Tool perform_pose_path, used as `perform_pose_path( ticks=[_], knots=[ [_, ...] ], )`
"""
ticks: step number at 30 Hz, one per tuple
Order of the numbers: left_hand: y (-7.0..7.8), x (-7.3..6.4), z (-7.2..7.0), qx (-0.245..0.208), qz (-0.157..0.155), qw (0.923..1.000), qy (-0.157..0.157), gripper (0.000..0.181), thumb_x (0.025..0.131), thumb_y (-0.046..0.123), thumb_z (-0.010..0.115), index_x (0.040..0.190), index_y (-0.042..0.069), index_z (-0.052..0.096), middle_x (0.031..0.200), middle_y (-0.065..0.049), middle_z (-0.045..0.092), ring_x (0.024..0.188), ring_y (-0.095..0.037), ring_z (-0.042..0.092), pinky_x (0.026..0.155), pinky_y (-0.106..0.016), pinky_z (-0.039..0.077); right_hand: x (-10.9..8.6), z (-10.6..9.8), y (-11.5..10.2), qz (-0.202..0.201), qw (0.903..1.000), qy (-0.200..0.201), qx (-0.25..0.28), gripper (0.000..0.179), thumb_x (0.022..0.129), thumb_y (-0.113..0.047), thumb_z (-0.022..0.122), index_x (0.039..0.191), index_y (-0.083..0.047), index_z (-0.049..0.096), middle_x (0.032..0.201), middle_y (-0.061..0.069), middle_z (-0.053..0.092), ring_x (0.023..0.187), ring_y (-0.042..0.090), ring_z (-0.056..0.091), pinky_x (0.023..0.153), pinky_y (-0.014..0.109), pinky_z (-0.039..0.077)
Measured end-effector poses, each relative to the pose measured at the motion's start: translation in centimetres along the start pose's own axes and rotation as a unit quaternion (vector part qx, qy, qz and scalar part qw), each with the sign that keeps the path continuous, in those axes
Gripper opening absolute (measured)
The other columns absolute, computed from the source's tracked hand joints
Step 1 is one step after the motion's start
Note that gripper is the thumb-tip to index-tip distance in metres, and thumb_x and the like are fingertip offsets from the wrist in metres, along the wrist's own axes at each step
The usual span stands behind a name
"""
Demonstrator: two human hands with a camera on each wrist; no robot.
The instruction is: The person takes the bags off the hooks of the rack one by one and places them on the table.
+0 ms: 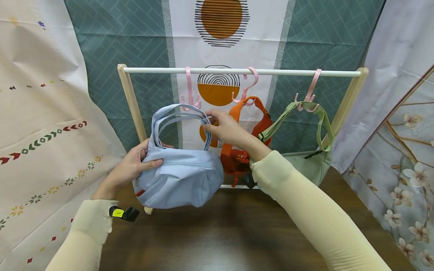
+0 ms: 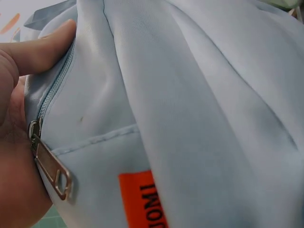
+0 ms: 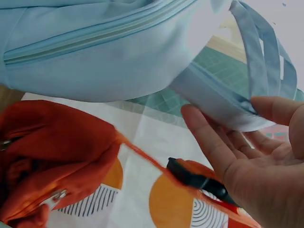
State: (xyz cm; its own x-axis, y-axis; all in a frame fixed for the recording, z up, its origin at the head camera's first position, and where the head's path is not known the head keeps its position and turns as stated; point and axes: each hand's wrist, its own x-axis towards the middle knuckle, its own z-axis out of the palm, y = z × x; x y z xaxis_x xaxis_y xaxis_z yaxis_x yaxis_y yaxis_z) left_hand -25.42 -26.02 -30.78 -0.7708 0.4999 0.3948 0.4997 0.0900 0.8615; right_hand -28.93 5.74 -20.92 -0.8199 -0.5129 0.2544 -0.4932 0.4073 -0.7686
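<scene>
A light blue fabric bag (image 1: pixel 183 177) with a long zipper and an orange label (image 2: pixel 142 199) is held up before the rack. My left hand (image 1: pixel 133 165) grips its left end, thumb on the front beside the zipper and the other fingers behind. With my right hand (image 1: pixel 225 128) I pinch the bag's looped strap (image 1: pixel 169 111) on its right side. The strap's top lies just below a pink hook (image 1: pixel 189 88), overlapping its prongs in the head view. In the right wrist view, thumb and fingers take the strap (image 3: pixel 223 104) from both sides.
A white rail (image 1: pixel 217 70) on wooden legs carries several pink hooks. An orange-red bag (image 1: pixel 234 160) hangs from the middle hook (image 1: pixel 249 84) and a green bag (image 1: pixel 310 165) from the right one (image 1: pixel 311 88). Below is a brown table (image 1: pixel 217 233); patterned cloths stand behind and beside.
</scene>
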Motion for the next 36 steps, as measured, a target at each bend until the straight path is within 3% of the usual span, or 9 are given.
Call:
perform_pose_path(
  ticks=[6,12,15,18,22,26,31,36],
  knots=[
    [1.1,-0.5,-0.9,0.003,0.012,0.9999,-0.006,0.047,0.100,-0.009,0.059,0.143,0.004,0.047,0.137,-0.007,0.066,0.113,-0.021,0.069,0.092,-0.030,0.057,-0.9,0.4,1.1,-0.013,0.9959,-0.068,0.058,0.043,0.106,-0.021,0.063,0.143,-0.006,0.050,0.118,0.013,0.059,0.107,0.026,0.065,0.096,0.042,0.058],
    [2.2,-1.1,-1.5,0.011,-0.002,0.9999,0.002,0.042,0.099,-0.010,0.060,0.137,0.005,0.049,0.137,-0.007,0.066,0.112,-0.020,0.070,0.089,-0.030,0.059,-3.1,1.2,3.6,-0.025,0.9838,-0.169,0.055,0.084,0.098,-0.036,0.073,0.162,-0.012,0.024,0.154,0.008,0.045,0.139,0.024,0.050,0.116,0.044,0.040],
    [2.4,-1.2,-1.6,0.015,-0.006,0.9999,0.002,0.044,0.100,-0.009,0.060,0.140,0.006,0.049,0.139,-0.007,0.065,0.112,-0.020,0.070,0.089,-0.030,0.059,-3.9,2.3,5.0,-0.011,0.9798,-0.185,0.074,0.103,0.091,-0.035,0.082,0.165,-0.016,0.013,0.161,0.008,0.035,0.144,0.026,0.043,0.119,0.048,0.036],
    [2.4,-1.2,-1.6,0.014,0.000,0.9999,0.000,0.046,0.100,-0.009,0.058,0.142,0.005,0.048,0.138,-0.008,0.066,0.111,-0.020,0.070,0.089,-0.030,0.058,-4.4,3.7,6.1,-0.007,0.9855,-0.160,0.056,0.108,0.086,-0.034,0.086,0.165,-0.020,0.013,0.159,0.004,0.036,0.139,0.023,0.042,0.119,0.048,0.035],
    [2.4,-1.1,-1.6,0.008,-0.004,1.0000,0.000,0.046,0.101,-0.008,0.057,0.144,0.004,0.047,0.134,-0.008,0.067,0.108,-0.020,0.070,0.089,-0.030,0.059,-4.4,5.4,7.1,-0.043,0.9909,-0.089,0.091,0.083,0.088,-0.024,0.084,0.155,-0.017,0.036,0.143,0.005,0.050,0.127,0.023,0.051,0.111,0.047,0.043],
    [2.4,-1.0,-1.5,-0.009,-0.021,0.9997,0.009,0.047,0.102,-0.007,0.057,0.145,0.008,0.045,0.126,-0.005,0.070,0.104,-0.017,0.070,0.086,-0.029,0.059,-4.4,6.6,7.4,-0.074,0.9853,-0.021,0.153,0.057,0.089,-0.011,0.081,0.140,-0.008,0.055,0.128,0.008,0.064,0.114,0.023,0.059,0.102,0.041,0.050],
    [2.2,-1.2,-1.5,-0.026,-0.027,0.9991,0.019,0.055,0.102,-0.008,0.055,0.148,0.014,0.034,0.124,0.000,0.069,0.102,-0.014,0.071,0.086,-0.027,0.058,-4.4,7.6,7.4,-0.057,0.9839,0.032,0.166,0.051,0.088,-0.008,0.081,0.135,-0.005,0.061,0.122,0.008,0.065,0.107,0.022,0.060,0.097,0.036,0.050],
    [2.2,-1.7,-1.4,-0.007,-0.034,0.9987,0.038,0.060,0.102,-0.006,0.056,0.153,0.011,0.027,0.123,-0.001,0.068,0.102,-0.014,0.070,0.087,-0.024,0.057,-4.5,8.8,7.4,-0.049,0.9824,0.062,0.169,0.051,0.087,-0.008,0.083,0.134,-0.005,0.063,0.119,0.008,0.065,0.106,0.022,0.058,0.097,0.036,0.049]
  ],
)
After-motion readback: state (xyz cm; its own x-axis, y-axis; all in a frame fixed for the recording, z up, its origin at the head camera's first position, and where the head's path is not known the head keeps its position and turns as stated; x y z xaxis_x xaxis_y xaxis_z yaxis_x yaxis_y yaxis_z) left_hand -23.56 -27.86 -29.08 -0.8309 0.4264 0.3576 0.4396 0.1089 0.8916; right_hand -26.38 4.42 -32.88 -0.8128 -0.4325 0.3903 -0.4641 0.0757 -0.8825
